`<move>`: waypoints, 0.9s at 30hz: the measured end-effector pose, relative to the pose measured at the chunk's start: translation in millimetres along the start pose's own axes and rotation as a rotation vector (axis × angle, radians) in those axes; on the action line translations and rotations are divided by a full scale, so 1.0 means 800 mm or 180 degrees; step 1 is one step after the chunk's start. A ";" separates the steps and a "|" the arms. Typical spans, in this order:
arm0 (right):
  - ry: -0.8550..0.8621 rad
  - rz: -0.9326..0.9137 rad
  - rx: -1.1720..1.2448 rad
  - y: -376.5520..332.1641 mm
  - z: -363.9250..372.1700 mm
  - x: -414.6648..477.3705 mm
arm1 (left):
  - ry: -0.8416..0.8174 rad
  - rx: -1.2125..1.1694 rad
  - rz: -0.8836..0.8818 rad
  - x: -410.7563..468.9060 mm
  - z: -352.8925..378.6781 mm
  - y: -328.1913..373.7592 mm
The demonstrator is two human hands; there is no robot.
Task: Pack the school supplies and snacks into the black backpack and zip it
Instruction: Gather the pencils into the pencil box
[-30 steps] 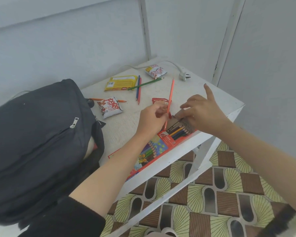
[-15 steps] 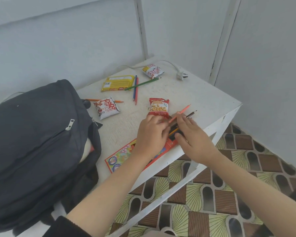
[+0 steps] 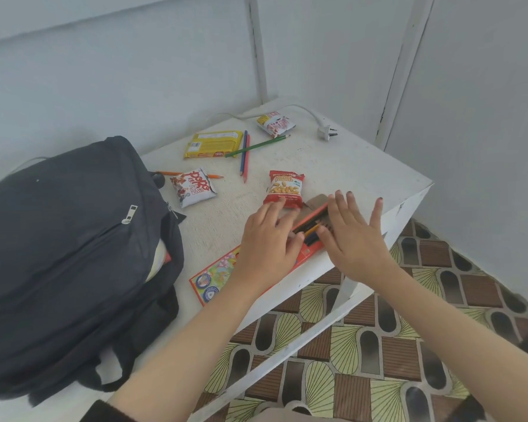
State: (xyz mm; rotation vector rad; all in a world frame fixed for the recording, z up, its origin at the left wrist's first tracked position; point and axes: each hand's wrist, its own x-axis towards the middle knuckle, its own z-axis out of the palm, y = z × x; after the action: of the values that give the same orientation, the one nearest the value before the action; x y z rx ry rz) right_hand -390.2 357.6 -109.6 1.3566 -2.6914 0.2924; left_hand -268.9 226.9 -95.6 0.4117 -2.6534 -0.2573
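The black backpack [image 3: 58, 239] stands at the table's left, its top gaping. A red coloured-pencil box [image 3: 214, 281] lies flat at the table's front edge, its flap end open with several pencils [image 3: 310, 231] and an orange pencil [image 3: 314, 213] sticking out. My left hand [image 3: 269, 242] rests flat on the box, fingers loosely extended. With straight, spread fingers, my right hand [image 3: 354, 236] touches the pencil ends. Snacks lie loose: a red peanut pack [image 3: 285, 190], a white pack [image 3: 192, 190], a yellow pack [image 3: 214, 144] and a small pack [image 3: 275, 123].
Loose pencils lie on the white table [image 3: 363, 175]: a green one [image 3: 256, 146], a blue and red pair [image 3: 244, 156], an orange one [image 3: 189, 174] by the backpack. A white plug and cord [image 3: 326, 132] sit at the back. Patterned floor lies below the front edge.
The orange pencil, held upright a second ago, now lies in the box with the others. My right hand has flattened against the pencil ends, and my left hand has let go and lies on the box.
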 end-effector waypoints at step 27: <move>0.0774 -0.0535 0.0530 -0.030 -0.026 0.036 | 0.0150 -0.0882 -0.0370 0.038 -0.028 -0.032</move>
State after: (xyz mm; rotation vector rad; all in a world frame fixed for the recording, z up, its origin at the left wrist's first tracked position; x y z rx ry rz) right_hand -387.8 325.6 -81.2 1.4728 -2.3835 0.6318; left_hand -279.0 190.6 -70.1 0.4739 -2.5027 -0.6344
